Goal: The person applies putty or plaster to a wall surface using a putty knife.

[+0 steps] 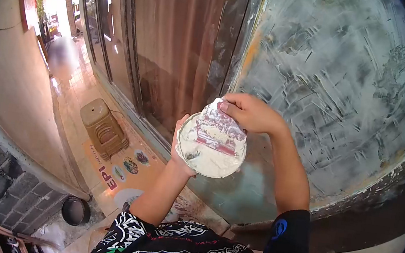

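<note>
My left hand (180, 162) supports a round, shallow tub (215, 176) from its left side and below, fingers wrapped against the edge. White putty (210, 164) fills the tub and coats its rim. In my right hand (253, 113) a flat pinkish putty spreader (219, 128), smeared with white, is pinched at its top between thumb and fingers. Its lower straight edge lies over the putty surface. Just right of both hands stands a grey wall (330, 87) with patchy, streaked strokes of white coating.
Dark-framed glass with a brown curtain (173, 35) rises ahead. A tan plastic stool (104, 125) stands on the left near a printed orange banner (120, 172). A black bucket (75, 211) sits by the grey block wall (14, 194). A blurred shape (64, 57) is far down the corridor.
</note>
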The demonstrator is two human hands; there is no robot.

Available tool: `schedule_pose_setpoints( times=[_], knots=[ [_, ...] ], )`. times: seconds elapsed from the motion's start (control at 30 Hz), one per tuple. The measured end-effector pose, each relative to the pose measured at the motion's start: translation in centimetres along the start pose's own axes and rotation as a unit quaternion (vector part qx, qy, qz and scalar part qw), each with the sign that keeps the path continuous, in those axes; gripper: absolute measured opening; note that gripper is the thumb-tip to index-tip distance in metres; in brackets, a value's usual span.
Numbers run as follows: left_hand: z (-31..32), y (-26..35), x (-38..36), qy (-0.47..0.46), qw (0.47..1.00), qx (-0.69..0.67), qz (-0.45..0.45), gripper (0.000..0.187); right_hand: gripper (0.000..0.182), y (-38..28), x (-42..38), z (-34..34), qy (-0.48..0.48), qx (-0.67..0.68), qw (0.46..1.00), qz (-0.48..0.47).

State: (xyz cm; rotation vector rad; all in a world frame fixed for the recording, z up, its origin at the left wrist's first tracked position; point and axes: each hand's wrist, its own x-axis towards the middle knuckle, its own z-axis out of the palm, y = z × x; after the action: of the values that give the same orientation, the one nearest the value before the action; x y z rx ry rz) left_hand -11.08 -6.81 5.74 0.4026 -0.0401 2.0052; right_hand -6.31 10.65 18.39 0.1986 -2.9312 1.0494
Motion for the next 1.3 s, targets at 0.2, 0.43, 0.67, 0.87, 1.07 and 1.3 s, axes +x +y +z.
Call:
schedule_pose_setpoints(
  times=[0.2,0.43,0.67,0.87,1.07,1.3],
  knots=[
    [-0.5,0.8,0.3,-0.021,1.0,-0.011,0.01,0.065,0.028,1.2,1.7,1.1,0.005,0.185,0.982,-0.031],
    [-0.8,1.4,0.8,0.006,0.999,-0.016,0.029,0.064,0.027,1.3,2.6,1.4,0.118,0.036,0.991,-0.045],
    [-0.5,1.6,1.2,-0.008,1.0,0.011,0.023,0.065,0.028,1.5,3.0,1.2,0.088,0.07,0.992,-0.053],
    [-0.2,1.8,1.5,-0.048,0.999,-0.015,0.0,0.065,0.028,1.9,3.3,0.9,0.077,0.051,0.993,-0.08],
    [-0.5,2.0,1.5,-0.003,1.0,0.02,0.0,0.068,0.027,1.7,3.2,-0.1,0.034,0.116,0.992,-0.043],
    [-0.5,2.1,1.7,-0.029,0.999,0.015,-0.007,0.067,0.03,0.6,2.7,-0.8,0.024,0.137,0.989,-0.04]
  ],
)
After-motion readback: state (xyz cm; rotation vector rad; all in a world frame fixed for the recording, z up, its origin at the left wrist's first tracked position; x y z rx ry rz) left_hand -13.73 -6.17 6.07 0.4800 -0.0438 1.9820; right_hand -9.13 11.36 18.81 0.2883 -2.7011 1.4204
